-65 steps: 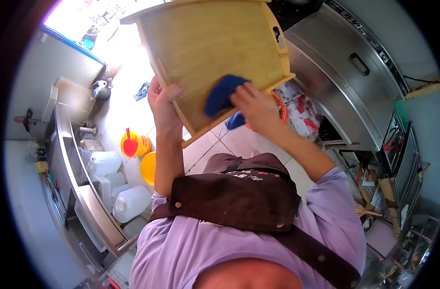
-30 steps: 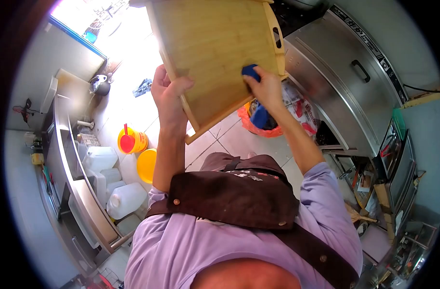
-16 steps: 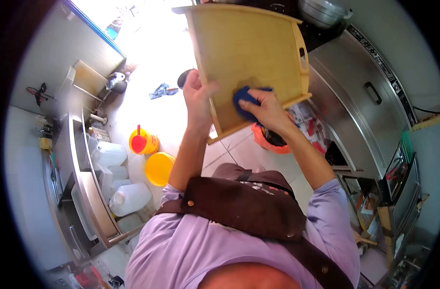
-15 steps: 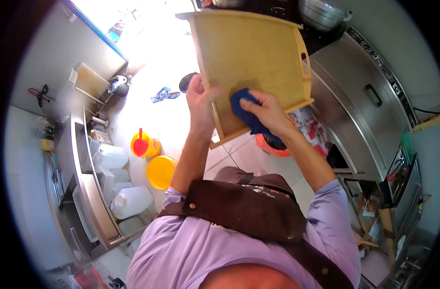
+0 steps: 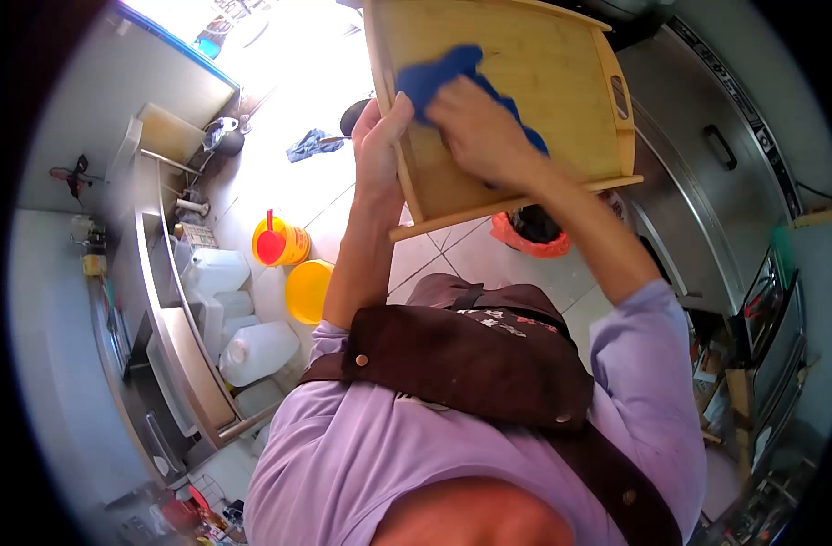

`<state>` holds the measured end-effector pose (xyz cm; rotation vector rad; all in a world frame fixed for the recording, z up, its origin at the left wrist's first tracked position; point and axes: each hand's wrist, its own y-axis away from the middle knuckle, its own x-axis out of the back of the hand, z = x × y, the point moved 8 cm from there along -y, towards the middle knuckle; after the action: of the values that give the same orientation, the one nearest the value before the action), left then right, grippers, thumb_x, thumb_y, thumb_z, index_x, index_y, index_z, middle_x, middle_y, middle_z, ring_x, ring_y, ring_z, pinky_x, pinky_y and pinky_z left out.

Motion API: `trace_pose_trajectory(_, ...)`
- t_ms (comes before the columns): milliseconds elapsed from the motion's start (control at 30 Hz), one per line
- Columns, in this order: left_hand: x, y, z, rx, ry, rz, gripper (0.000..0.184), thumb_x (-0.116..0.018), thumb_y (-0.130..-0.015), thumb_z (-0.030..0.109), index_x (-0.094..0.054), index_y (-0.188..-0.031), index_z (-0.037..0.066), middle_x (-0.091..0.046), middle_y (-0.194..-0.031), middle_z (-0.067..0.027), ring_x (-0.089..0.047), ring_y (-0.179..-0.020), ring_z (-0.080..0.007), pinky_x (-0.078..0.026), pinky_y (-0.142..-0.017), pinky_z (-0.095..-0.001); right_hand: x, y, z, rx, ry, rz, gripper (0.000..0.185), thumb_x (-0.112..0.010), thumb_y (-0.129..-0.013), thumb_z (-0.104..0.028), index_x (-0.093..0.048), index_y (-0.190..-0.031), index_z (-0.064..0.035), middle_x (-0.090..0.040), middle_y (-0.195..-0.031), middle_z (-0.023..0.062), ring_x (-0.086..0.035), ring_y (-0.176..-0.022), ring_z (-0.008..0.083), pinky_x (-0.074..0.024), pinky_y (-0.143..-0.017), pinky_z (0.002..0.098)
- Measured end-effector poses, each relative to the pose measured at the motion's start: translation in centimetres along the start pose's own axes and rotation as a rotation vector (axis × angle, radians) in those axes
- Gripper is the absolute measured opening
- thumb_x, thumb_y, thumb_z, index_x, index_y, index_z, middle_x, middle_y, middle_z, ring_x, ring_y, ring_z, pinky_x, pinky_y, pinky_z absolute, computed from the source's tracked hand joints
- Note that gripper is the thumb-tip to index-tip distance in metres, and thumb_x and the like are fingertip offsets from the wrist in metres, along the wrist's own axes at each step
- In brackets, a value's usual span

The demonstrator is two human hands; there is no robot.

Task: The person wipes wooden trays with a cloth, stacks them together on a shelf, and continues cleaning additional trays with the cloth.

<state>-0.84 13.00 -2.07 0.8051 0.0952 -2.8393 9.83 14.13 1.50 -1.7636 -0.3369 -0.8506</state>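
A wooden tray [image 5: 561,100] with raised edges and a slotted handle at its right end is held up in front of me, its inside facing me. My left hand [image 5: 377,146] grips the tray's left edge, thumb over the rim. In my right hand [image 5: 479,132] is a blue cloth [image 5: 452,68], bunched and pressed against the tray's inner face near the left side. The cloth is slightly blurred, and part of it trails out below the fingers.
On the tiled floor stand a yellow bucket [image 5: 293,244] with a red scoop, a yellow tub [image 5: 308,291] and a bin with an orange liner [image 5: 529,238]. White plastic jugs [image 5: 257,353] sit under the left counter. A steel cabinet [image 5: 698,136] is at right.
My right hand has moved the blue cloth up and left across the tray. The tray has shifted a little up and right in view. My left hand still grips its edge.
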Motion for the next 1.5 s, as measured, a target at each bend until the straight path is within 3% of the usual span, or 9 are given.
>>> trace_pose_trajectory(200,1.4,-0.2,1.1,-0.099,-0.112,0.037,0.029,-0.058,-0.092,0.017,-0.055,-0.11,-0.004,-0.063,-0.103,-0.0127,-0.062,-0.089,-0.0169,-0.051,-0.079,-0.0292,0.2,5.8,-7.6,0.016,-0.093,-0.261,0.021,-0.059,-0.065,-0.004,-0.061,-0.086,-0.0063,-0.055,-0.09,0.005,-0.053,-0.09,0.0263,-0.0441,-0.076,0.0367)
trace_pose_trajectory(467,1.0,0.0,2.6,-0.203,-0.059,0.037,0.024,-0.065,-0.087,0.01,-0.055,-0.105,-0.004,-0.065,-0.094,-0.0113,-0.063,-0.081,-0.0145,-0.051,-0.074,-0.0273,1.0,10.2,4.0,-0.192,0.17,-0.313,0.022,-0.058,-0.066,0.0,-0.059,-0.086,-0.0077,-0.057,-0.085,0.0064,-0.056,-0.086,0.0259,-0.0471,-0.073,0.0383)
trace_pose_trajectory(700,-0.1,0.0,2.8,-0.432,-0.309,-0.023,0.02,-0.066,-0.086,0.007,-0.056,-0.102,-0.001,-0.064,-0.091,-0.0078,-0.06,-0.079,-0.0114,-0.049,-0.071,-0.0256,-0.3,5.4,-6.9,-0.068,-0.061,-0.102,0.018,-0.057,-0.067,-0.002,-0.058,-0.084,-0.0076,-0.057,-0.088,0.0059,-0.057,-0.089,0.0255,-0.0505,-0.068,0.0332)
trace_pose_trajectory(800,1.2,-0.8,0.5,-0.247,-0.11,-0.059,0.019,-0.066,-0.086,0.006,-0.056,-0.101,-0.002,-0.064,-0.09,-0.0073,-0.06,-0.079,-0.0112,-0.049,-0.071,-0.0249,-0.9,6.5,-6.4,-0.016,-0.026,-0.059,0.017,-0.058,-0.067,-0.004,-0.058,-0.083,-0.0077,-0.057,-0.089,0.0046,-0.057,-0.089,0.0251,-0.0515,-0.067,0.0341)
trace_pose_trajectory(900,1.9,-0.7,0.4,-0.283,-0.041,-0.01,0.02,-0.066,-0.086,0.006,-0.056,-0.101,-0.003,-0.064,-0.089,-0.0082,-0.06,-0.078,-0.0112,-0.048,-0.071,-0.0243,-1.5,7.1,-3.5,-0.13,0.045,-0.182,0.018,-0.058,-0.067,-0.002,-0.058,-0.085,-0.0075,-0.058,-0.092,0.0052,-0.057,-0.091,0.0253,-0.0518,-0.069,0.0349)
trace_pose_trajectory(1067,1.5,0.1,1.9,-0.261,-0.07,0.055,0.021,-0.065,-0.086,0.006,-0.055,-0.102,-0.003,-0.063,-0.093,-0.009,-0.059,-0.079,-0.012,-0.049,-0.071,-0.0251,-0.8,5.9,-5.4,-0.27,-0.194,0.002,0.018,-0.056,-0.068,-0.001,-0.058,-0.084,-0.0088,-0.055,-0.087,0.004,-0.056,-0.09,0.0249,-0.0501,-0.069,0.0348)
trace_pose_trajectory(1200,2.8,-0.3,0.2,-0.232,-0.096,0.072,0.024,-0.063,-0.087,0.005,-0.056,-0.108,-0.003,-0.063,-0.098,-0.0095,-0.06,-0.085,-0.0132,-0.049,-0.074,-0.0266,-1.1,6.6,-5.9,-0.084,-0.096,-0.103,0.018,-0.059,-0.065,-0.002,-0.056,-0.081,-0.0085,-0.055,-0.087,0.0055,-0.056,-0.093,0.0254,-0.0498,-0.071,0.0335)
trace_pose_trajectory(1300,2.7,-0.2,0.2,-0.231,-0.002,-0.001,0.027,-0.061,-0.087,0.004,-0.055,-0.113,-0.003,-0.063,-0.101,-0.0089,-0.06,-0.087,-0.0138,-0.049,-0.076,-0.0275,-0.1,8.9,-2.8,-0.103,0.037,-0.079,0.018,-0.059,-0.065,-0.003,-0.056,-0.082,-0.0092,-0.055,-0.09,0.0047,-0.055,-0.094,0.0251,-0.0502,-0.07,0.0333)
trace_pose_trajectory(1500,2.2,1.4,3.9,-0.238,-0.231,0.024,0.034,-0.061,-0.086,0.01,-0.054,-0.116,-0.004,-0.063,-0.104,-0.0092,-0.061,-0.093,-0.0163,-0.048,-0.084,-0.029,2.6,17.1,12.9,-0.434,0.367,-0.217,0.025,-0.057,-0.069,-0.002,-0.06,-0.093,-0.011,-0.058,-0.093,0.0045,-0.057,-0.096,0.0272,-0.0511,-0.073,0.037)
